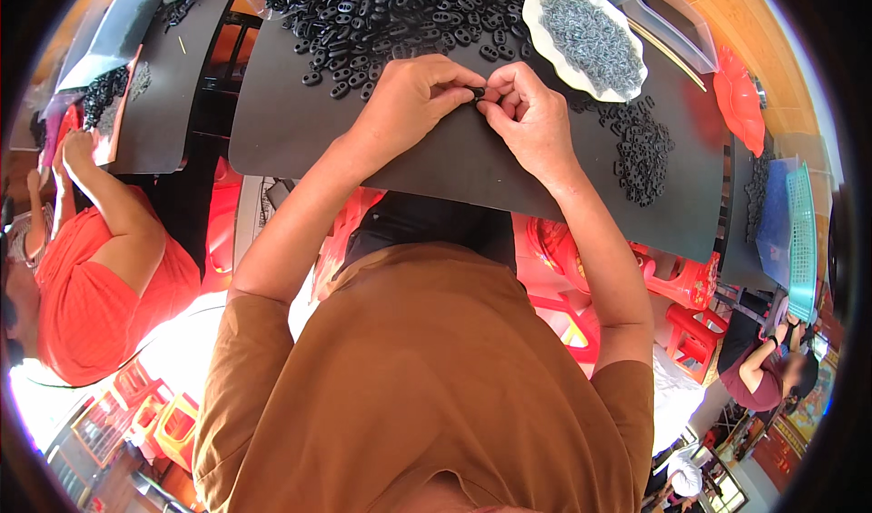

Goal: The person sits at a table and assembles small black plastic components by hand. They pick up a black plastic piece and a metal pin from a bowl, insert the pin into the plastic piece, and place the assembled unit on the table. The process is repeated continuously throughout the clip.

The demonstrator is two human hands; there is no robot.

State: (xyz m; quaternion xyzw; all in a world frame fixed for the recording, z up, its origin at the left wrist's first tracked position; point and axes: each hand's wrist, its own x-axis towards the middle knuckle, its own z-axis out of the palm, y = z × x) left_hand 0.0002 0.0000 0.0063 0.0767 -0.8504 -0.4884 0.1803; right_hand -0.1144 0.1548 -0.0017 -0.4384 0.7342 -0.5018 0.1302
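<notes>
Above the dark table, my left hand (407,102) pinches a small black plastic piece (476,93) between thumb and forefinger. My right hand (530,113) meets it from the other side, thumb and fingertips closed at the same piece. Whether the right fingertips also hold a second tiny part is too small to tell. Just beyond my hands spreads a big heap of black oval plastic pieces with holes (391,22). A white scalloped dish (539,45) full of small shiny grey parts (590,42) stands beyond my right hand. Smaller black parts (641,154) lie in a pile to its right.
Clear plastic bins (668,36) and thin sticks (668,54) lie at the far right, near a red dish (738,99). A turquoise basket (801,231) stands farther right. Red stools (695,336) sit below the table (436,168). Another person (109,277) works at the left table.
</notes>
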